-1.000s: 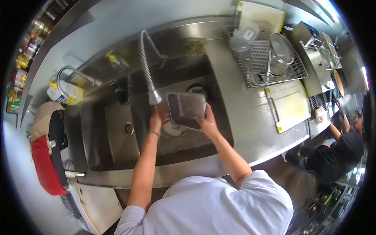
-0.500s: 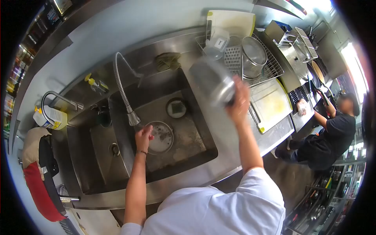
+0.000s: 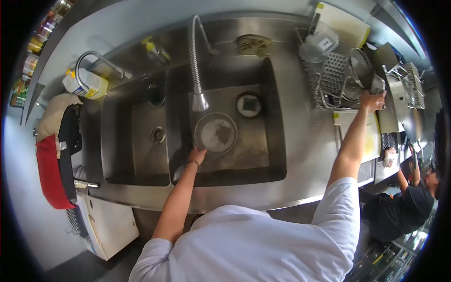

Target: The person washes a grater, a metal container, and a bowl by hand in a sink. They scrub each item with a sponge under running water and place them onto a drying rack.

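Note:
My right hand [image 3: 373, 100] is closed on a metal container [image 3: 377, 85], held at the right end of the drying rack, beside a round strainer [image 3: 361, 68]. Only part of the container shows past my fingers. Down in the larger sink basin [image 3: 275, 160], my left hand [image 3: 198, 154] has its fingers closed at the lower left rim of a round rimmed dish [image 3: 216, 133] with whitish suds in it. A small round dish with a green scouring pad [image 3: 249, 104] lies further back in the basin. The spray faucet head [image 3: 199, 102] hangs above.
The wire drying rack [image 3: 322, 102] holds a grater [image 3: 333, 70] and a clear plastic container [image 3: 322, 43]. A cutting board [image 3: 361, 134] lies in front. A cloth [image 3: 253, 44] rests behind the basin. Another person [image 3: 399, 207] stands at the far right.
My right hand has carried the metal container rightward from above the counter to the rack's right end. My left hand has come to the round dish's rim. The view has shifted.

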Available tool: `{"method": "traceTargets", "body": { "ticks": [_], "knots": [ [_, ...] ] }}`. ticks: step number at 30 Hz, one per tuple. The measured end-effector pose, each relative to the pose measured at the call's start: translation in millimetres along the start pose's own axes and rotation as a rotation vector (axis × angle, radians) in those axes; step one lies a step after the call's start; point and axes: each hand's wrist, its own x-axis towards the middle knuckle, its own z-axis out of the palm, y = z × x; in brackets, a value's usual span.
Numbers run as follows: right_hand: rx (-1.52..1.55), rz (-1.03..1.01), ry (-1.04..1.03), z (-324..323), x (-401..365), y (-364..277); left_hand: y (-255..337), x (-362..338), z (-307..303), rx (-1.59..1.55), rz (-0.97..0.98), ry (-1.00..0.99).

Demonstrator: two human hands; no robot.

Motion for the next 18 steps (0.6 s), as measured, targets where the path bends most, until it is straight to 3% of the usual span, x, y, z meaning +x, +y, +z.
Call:
{"method": "traceTargets", "body": {
  "ticks": [2, 3, 5, 6, 8, 10, 12, 15, 17, 18],
  "knots": [
    [0.015, 0.002, -0.204, -7, 8, 0, 26, -29, -16, 0.006, -0.063, -0.025],
    [0.016, 0.003, -0.209, 0, 11, 8, 41, -38, -18, -0.002, -0.105, -0.063],
    [0.778, -0.035, -0.392, 28, 29, 44, 42, -32, -11, -0.043, -0.156, -0.076],
    [0.561, -0.299, -0.333, 37, 32, 68, 37, -31, -6, -0.084, -0.207, -0.091],
    [0.341, -0.182, -0.225, -20, 11, 37, 27, -21, 10, -0.166, -0.239, -0.06],
    [0.585, -0.188, -0.141, -84, -23, -4, 28, -16, 17, -0.253, -0.267, -0.022],
    [0.755, -0.065, -0.339, -147, -60, -50, 38, -15, 17, -0.569, -0.362, -0.06],
    [1.198, -0.128, -0.574, -177, -126, -98, 20, 14, 30, -0.446, -0.472, -0.123],
    [1.42, 0.039, -0.873, -167, -182, -135, 10, 23, 37, -0.475, -0.523, -0.156],
    [1.386, 0.054, -1.053, -174, -205, -162, 5, 27, 41, -0.507, -0.566, -0.187]
  ]
}}
